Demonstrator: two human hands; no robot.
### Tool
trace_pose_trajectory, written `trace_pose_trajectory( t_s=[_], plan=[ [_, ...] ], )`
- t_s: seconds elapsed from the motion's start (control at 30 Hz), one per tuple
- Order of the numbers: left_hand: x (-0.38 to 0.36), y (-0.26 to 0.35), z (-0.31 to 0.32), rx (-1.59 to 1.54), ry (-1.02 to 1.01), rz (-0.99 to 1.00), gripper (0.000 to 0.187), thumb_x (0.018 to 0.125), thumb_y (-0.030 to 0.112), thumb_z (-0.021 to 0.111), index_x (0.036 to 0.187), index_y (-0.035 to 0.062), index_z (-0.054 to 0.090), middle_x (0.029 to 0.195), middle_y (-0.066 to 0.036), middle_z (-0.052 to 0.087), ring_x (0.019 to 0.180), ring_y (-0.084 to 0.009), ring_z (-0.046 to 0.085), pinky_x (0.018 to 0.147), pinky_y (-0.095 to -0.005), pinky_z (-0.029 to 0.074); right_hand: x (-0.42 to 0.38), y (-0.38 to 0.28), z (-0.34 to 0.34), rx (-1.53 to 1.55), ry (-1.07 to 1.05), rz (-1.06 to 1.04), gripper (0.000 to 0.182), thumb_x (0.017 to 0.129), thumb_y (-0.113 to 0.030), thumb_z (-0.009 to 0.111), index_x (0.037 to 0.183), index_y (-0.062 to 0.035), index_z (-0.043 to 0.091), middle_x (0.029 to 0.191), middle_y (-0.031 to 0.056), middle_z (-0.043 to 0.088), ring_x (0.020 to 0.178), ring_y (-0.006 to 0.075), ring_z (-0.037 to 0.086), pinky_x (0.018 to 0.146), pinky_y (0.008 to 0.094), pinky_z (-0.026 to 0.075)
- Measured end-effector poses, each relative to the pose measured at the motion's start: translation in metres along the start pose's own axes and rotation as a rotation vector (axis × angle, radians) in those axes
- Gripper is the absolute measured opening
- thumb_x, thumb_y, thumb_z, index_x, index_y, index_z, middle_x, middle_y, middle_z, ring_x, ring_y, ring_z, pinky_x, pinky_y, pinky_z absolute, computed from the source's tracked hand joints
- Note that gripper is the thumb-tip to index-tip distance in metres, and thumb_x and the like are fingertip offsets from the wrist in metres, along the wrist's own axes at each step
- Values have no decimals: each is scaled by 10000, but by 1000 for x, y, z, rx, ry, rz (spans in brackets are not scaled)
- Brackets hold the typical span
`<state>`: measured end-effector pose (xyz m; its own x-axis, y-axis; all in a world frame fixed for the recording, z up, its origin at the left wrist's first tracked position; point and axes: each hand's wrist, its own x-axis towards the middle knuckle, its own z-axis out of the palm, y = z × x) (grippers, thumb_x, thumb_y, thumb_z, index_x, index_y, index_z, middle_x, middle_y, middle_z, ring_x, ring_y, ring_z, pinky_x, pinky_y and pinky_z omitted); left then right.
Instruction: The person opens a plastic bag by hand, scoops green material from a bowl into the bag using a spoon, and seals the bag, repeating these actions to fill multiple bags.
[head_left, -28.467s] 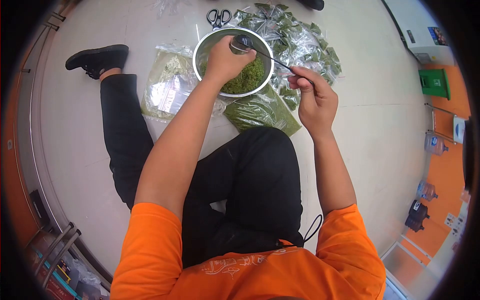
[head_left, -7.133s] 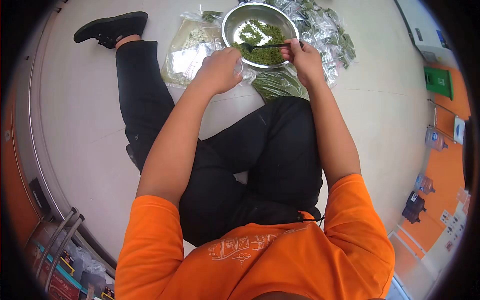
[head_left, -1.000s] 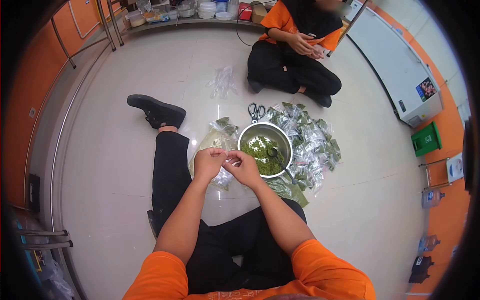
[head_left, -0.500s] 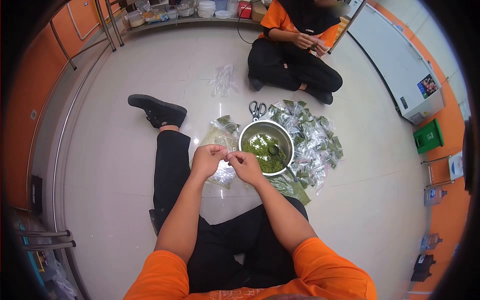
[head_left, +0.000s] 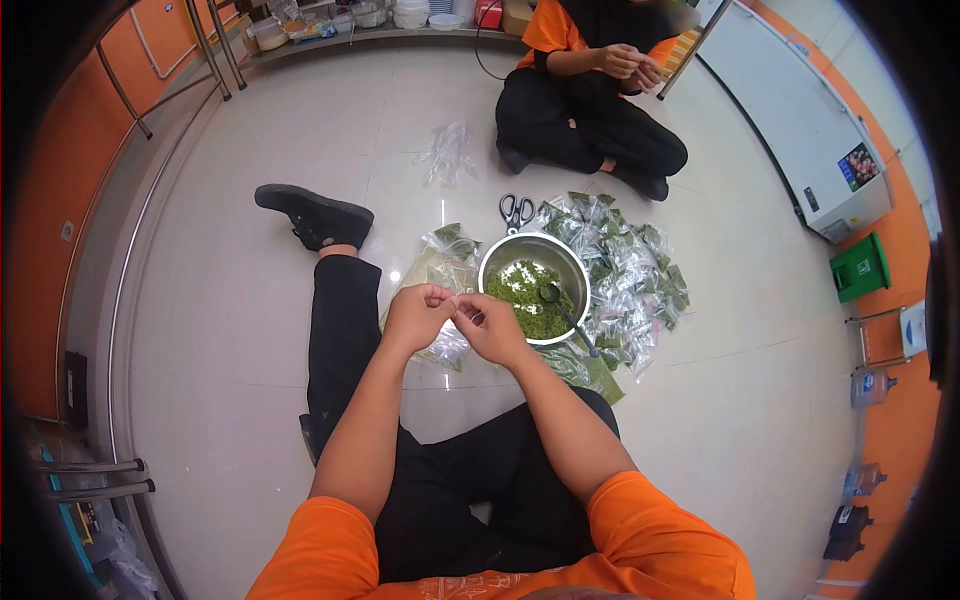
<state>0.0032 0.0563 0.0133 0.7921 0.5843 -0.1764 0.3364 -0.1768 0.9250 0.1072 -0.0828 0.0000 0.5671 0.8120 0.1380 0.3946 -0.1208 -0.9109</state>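
Note:
My left hand and my right hand meet in front of me, thumbs and fingertips pinched close together. Between them is what looks like the edge of a clear plastic bag, hard to separate from the other bags on the floor behind it. Just beyond my right hand stands a steel bowl of chopped green leaves. A black spoon rests in it, handle over the near rim. Black-handled scissors lie against its far side.
Many filled clear bags of greens are heaped right of the bowl. More plastic bags lie to its left, and clear plastic farther off. A co-worker sits cross-legged opposite. A white chest freezer and a green bin stand at right.
My hands stay pinched together, with only slight finger movement. The co-worker's hands have risen a little and moved closer together. The view has shifted slightly.

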Motion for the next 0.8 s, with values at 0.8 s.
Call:
trace_pose_trajectory(
  t_s=[0.8],
  plan=[
    [-14,12,23,38,121,2,215,878,154,704,991,-29,693,897,-103,735,796,-145,694,754,-279,549,7,6,-4,-96,201,-72,133,845,-70,676,948,12,695,817,150,676,697,247,672,633,327,535]
  ],
)
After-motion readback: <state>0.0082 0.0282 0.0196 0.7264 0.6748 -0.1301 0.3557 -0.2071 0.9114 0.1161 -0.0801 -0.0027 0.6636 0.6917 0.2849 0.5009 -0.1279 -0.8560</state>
